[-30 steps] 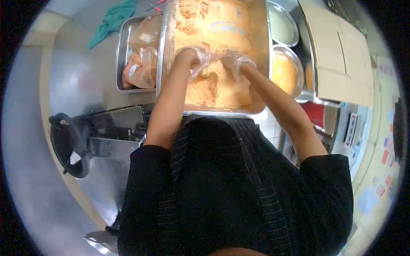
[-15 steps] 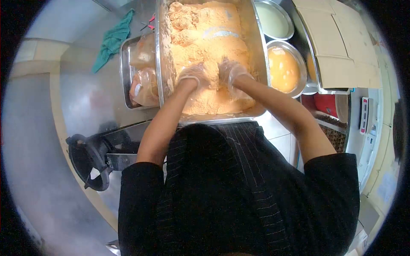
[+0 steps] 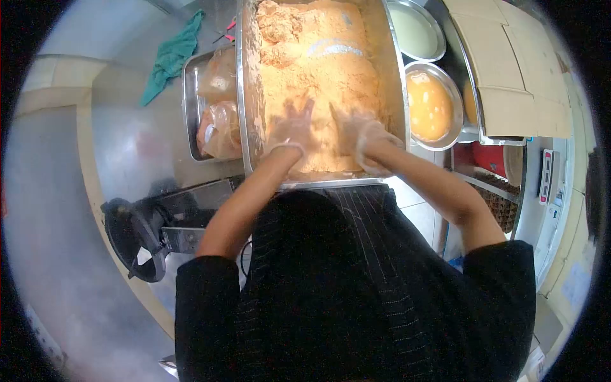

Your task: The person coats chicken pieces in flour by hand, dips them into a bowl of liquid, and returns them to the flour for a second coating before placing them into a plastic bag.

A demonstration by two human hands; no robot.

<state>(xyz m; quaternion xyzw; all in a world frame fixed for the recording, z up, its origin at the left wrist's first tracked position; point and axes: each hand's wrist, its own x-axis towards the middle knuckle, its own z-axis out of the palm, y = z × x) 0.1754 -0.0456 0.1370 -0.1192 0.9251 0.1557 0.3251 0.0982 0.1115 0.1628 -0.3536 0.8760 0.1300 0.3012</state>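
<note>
A large steel tray (image 3: 396, 76) in front of me is heaped with orange-tan crumb coating (image 3: 321, 57). Both my hands wear thin clear plastic gloves. My left hand (image 3: 291, 130) lies flat on the crumbs near the tray's front edge, fingers spread. My right hand (image 3: 361, 135) rests beside it, also spread and palm down on the coating. Neither hand visibly holds anything, though crumbs partly blur the fingers.
A smaller steel tray (image 3: 188, 114) at the left holds pale bagged pieces (image 3: 219, 130). A steel bowl of yellow liquid (image 3: 428, 105) and another bowl (image 3: 417, 32) sit at the right, by a cardboard box (image 3: 509, 70). A teal cloth (image 3: 172, 56) lies far left; a black machine (image 3: 137, 239) stands below.
Both hands have pulled back toward the tray's front edge and flattened out with fingers spread, from a closer, curled pressing pose in the middle of the crumbs.
</note>
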